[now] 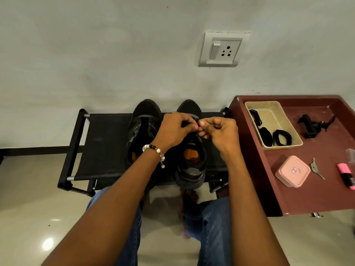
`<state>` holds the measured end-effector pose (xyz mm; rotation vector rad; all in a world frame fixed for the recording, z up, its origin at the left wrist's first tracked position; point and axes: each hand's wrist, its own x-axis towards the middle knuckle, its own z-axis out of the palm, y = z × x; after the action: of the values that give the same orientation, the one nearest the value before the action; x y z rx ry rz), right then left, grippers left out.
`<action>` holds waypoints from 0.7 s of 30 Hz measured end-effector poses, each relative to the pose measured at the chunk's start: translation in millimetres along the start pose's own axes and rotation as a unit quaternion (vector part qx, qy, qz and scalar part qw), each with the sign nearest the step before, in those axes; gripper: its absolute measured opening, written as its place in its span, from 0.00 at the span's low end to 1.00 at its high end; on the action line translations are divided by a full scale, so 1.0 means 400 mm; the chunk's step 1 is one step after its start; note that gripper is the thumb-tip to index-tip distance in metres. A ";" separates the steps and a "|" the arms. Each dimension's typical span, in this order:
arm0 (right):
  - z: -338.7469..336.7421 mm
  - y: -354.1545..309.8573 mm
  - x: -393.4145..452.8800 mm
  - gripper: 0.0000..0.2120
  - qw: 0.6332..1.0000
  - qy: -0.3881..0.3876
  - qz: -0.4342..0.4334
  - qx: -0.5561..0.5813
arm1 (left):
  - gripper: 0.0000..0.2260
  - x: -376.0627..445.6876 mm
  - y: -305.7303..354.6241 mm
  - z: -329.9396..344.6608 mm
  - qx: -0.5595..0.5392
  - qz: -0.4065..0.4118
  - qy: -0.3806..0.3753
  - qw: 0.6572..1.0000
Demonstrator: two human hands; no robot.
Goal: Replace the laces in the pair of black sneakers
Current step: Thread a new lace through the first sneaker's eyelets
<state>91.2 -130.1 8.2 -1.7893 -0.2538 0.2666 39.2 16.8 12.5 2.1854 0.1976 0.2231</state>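
Two black sneakers stand side by side on a low black rack (99,143), toes to the wall: the left sneaker (141,129) and the right sneaker (192,162), both with orange insoles. My left hand (175,131) and my right hand (221,133) meet over the right sneaker's eyelets. Each pinches a black lace there with curled fingers; the lace itself is mostly hidden by the fingers. A beige tray (276,116) on the maroon table holds coiled black laces (282,137).
The maroon table (299,196) stands at the right with a pink lidded box (292,171), a key (316,167), a pink highlighter (345,175) and a black clamp-like device (315,125). A wall socket (222,49) is above. My knees in jeans are below the rack.
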 end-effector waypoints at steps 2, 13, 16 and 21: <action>0.000 -0.002 -0.001 0.02 1.000 -0.003 0.013 0.022 | 0.03 -0.001 -0.006 0.005 0.013 0.004 -0.001 1.000; -0.009 0.047 -0.026 0.15 0.961 -0.048 0.051 -0.268 | 0.03 -0.024 -0.011 0.026 0.131 -0.038 -0.040 0.990; -0.010 0.046 -0.031 0.12 0.961 -0.031 0.043 -0.270 | 0.04 -0.032 -0.004 0.042 0.201 -0.020 -0.030 0.979; -0.014 0.041 -0.035 0.10 0.965 -0.023 0.034 -0.258 | 0.06 -0.044 0.007 0.074 0.241 -0.008 -0.005 0.970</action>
<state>80.1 -143.4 -5.9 -2.3125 -0.3149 0.3095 29.3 -11.9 -3.7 2.6657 0.2879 0.1672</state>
